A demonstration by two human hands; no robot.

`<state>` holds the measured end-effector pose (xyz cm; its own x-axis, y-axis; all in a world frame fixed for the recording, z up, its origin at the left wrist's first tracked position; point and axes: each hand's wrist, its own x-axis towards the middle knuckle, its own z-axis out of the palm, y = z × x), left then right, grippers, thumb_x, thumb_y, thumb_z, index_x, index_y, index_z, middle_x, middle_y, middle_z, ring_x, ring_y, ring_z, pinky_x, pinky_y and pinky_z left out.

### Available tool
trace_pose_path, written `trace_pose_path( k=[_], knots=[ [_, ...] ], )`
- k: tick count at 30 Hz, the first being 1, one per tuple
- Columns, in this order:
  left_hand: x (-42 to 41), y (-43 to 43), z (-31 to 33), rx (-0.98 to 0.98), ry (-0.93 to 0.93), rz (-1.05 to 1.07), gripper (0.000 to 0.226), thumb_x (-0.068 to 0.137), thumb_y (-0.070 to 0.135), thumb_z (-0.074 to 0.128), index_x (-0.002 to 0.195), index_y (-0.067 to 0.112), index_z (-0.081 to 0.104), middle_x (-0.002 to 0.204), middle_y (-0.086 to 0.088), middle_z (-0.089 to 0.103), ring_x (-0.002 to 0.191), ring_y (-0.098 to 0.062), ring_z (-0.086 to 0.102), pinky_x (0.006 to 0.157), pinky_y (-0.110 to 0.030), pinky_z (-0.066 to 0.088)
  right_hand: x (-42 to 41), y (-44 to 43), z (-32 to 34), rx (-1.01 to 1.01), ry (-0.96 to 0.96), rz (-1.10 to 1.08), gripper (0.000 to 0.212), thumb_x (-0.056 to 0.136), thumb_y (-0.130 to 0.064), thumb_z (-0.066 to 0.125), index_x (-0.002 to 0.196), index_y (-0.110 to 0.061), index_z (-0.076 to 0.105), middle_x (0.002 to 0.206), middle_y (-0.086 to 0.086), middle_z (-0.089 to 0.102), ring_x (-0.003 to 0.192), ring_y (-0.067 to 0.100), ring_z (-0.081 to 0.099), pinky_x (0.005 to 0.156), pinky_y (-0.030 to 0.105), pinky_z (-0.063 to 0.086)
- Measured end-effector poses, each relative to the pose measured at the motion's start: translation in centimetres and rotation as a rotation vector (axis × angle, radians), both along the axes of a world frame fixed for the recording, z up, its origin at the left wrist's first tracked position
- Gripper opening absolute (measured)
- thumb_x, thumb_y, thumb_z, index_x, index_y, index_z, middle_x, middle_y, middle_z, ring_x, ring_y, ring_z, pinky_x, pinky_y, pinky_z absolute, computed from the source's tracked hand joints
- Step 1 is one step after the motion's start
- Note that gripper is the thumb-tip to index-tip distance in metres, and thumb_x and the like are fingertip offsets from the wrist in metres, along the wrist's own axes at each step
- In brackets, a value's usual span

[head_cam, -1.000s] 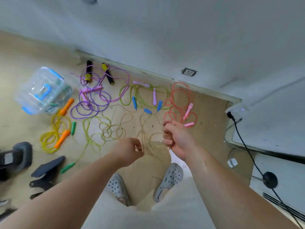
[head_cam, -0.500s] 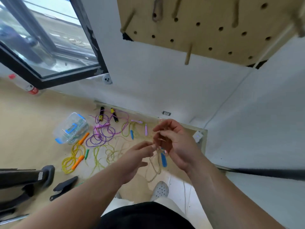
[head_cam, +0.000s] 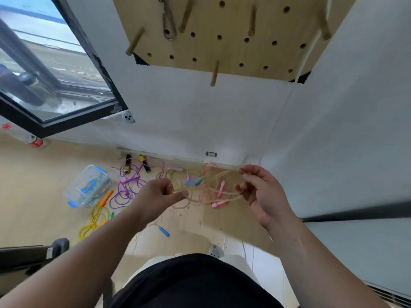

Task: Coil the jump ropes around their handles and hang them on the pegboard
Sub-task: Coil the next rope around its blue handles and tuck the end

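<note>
While it stretches between both hands above the floor, the tan jump rope [head_cam: 224, 174] runs left to right in several thin, slack loops. The left hand [head_cam: 159, 196] pinches the strands with curled fingers; the right hand [head_cam: 263, 194] hooks them in loosely bent fingers. Its blue handle [head_cam: 164, 231] slants down-right below the left wrist

Beige rope [head_cam: 225, 173], purple rope [head_cam: 123, 197], yellow rope [head_cam: 95, 219], pink handle [head_cam: 219, 203], blue handle [head_cam: 164, 231], light-wood pegboard [head_cam: 211, 48].
</note>
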<state>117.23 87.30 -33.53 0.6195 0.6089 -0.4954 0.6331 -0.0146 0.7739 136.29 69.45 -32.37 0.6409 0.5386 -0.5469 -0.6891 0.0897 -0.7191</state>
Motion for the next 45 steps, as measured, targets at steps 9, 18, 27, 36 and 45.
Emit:
trace_pose_path(
  k=[9,18,27,36,45],
  knots=[
    [-0.8,3.8,1.8,0.231,-0.123,0.348,0.047,0.095,0.027,0.070,0.059,0.017,0.042,0.057,-0.001,0.029,0.051,-0.018,0.027,0.053,-0.028,0.024,3.1,-2.4,-2.8,-0.518,-0.355,0.264,0.016,0.094,-0.014,0.067,0.108,-0.020,0.072,0.084,-0.005,0.064,0.065,0.010,0.054,0.061,0.033,0.050],
    [-4.1,7.0,-0.3,0.177,-0.135,0.703,0.044,0.096,0.031,0.067,0.075,-0.002,0.048,0.068,-0.012,0.036,0.063,-0.025,0.032,0.057,-0.034,0.027,1.4,-0.4,-2.0,-0.721,-0.605,0.463,0.010,0.094,-0.017,0.069,0.100,-0.023,0.073,0.094,-0.019,0.061,0.058,0.018,0.069,0.062,0.030,0.056],
    [-8.3,12.7,-4.8,0.106,0.255,0.449,0.049,0.086,0.017,0.068,0.133,0.015,0.056,0.119,-0.012,0.063,0.092,-0.029,0.061,0.072,-0.036,0.045,-3.2,4.9,1.9,-0.224,-0.180,-0.079,0.028,0.105,-0.001,0.044,0.111,-0.011,0.069,0.101,0.006,0.071,0.052,0.012,0.039,0.060,0.029,0.055],
    [-0.7,9.6,1.2,-0.456,-0.172,-0.284,0.037,0.090,0.058,0.060,0.110,0.029,0.072,0.114,0.007,0.071,0.108,-0.009,0.065,0.092,-0.027,0.049,-10.5,12.0,5.2,-0.239,-0.411,0.233,0.050,0.099,0.007,0.041,0.131,-0.027,0.059,0.125,-0.006,0.070,0.048,0.012,0.033,0.053,0.027,0.044],
    [1.2,11.6,1.6,-0.171,-0.293,0.070,0.015,0.083,0.026,0.055,0.089,0.013,0.051,0.081,0.000,0.050,0.070,-0.023,0.046,0.063,-0.038,0.040,-13.6,14.1,7.1,-0.526,-0.620,0.388,0.021,0.104,-0.008,0.052,0.114,-0.022,0.064,0.100,-0.005,0.078,0.055,0.004,0.054,0.051,0.011,0.042]
  ],
)
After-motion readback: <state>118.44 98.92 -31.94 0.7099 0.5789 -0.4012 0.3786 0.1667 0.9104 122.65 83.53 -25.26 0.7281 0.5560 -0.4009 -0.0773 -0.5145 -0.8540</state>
